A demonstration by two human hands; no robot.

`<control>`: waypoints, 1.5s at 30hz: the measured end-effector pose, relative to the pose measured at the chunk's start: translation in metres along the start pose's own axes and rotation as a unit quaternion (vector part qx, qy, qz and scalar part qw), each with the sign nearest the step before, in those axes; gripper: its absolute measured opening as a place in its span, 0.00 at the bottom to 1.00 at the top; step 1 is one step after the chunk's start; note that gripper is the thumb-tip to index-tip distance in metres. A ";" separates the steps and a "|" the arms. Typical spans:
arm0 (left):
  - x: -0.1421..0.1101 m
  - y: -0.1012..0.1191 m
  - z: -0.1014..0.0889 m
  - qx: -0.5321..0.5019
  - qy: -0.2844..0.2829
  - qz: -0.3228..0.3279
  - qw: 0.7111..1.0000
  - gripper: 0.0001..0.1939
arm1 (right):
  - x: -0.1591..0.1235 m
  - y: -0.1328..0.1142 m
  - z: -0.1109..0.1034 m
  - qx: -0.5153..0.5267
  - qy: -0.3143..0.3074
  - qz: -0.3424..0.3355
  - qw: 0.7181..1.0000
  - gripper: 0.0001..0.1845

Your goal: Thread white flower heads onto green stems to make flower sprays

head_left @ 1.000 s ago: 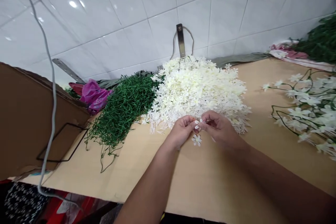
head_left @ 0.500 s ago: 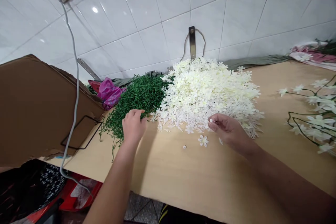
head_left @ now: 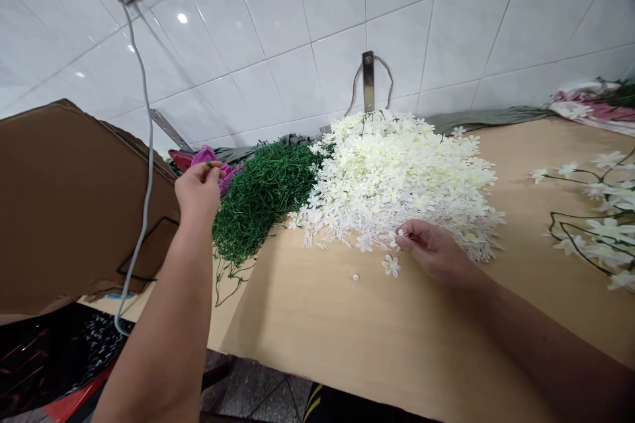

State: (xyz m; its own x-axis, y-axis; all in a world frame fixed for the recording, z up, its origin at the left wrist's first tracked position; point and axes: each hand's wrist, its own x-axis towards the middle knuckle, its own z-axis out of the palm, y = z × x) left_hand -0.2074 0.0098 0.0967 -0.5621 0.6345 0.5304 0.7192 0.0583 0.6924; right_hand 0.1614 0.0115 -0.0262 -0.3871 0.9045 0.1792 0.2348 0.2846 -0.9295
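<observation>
Hands well apart over a table (head_left: 317, 324) of white blossoms and green stems.
The left hand (head_left: 197, 195), fingers pinched closed on a green stem (head_left: 210, 164), hangs at left beside the green pile (head_left: 270, 188); the right hand (head_left: 435, 252) closes thumb and finger on a white flower (head_left: 395, 240) at the near edge of the white heap (head_left: 407, 168), a loose flower (head_left: 391, 266) just nearer.

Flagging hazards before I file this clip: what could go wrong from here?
The green stems lie tangled, so pulling one out might drag others along. The small white piece lies loose on the table and could get brushed away. A single flower lies close to the right hand, which might knock it.
</observation>
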 end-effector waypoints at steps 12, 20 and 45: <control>-0.183 0.068 0.086 -0.313 -0.549 -0.160 0.758 0.15 | -0.005 -0.014 0.006 0.254 -0.113 0.054 0.959 0.14; -0.191 0.067 0.099 -0.345 -0.594 -0.183 0.703 0.13 | -0.004 -0.009 0.006 0.350 -0.200 0.106 0.909 0.17; -0.189 0.063 0.099 -0.332 -0.620 -0.167 0.691 0.13 | -0.005 -0.012 0.013 0.337 -0.169 0.115 0.919 0.17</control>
State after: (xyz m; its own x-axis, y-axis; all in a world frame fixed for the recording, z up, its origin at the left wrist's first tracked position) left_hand -0.0158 -0.0299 -0.0084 0.4273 0.8671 -0.2560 0.0568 0.2568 0.9648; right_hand 0.1495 -0.0009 -0.0198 -0.6774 0.7339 -0.0509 -0.2172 -0.2656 -0.9393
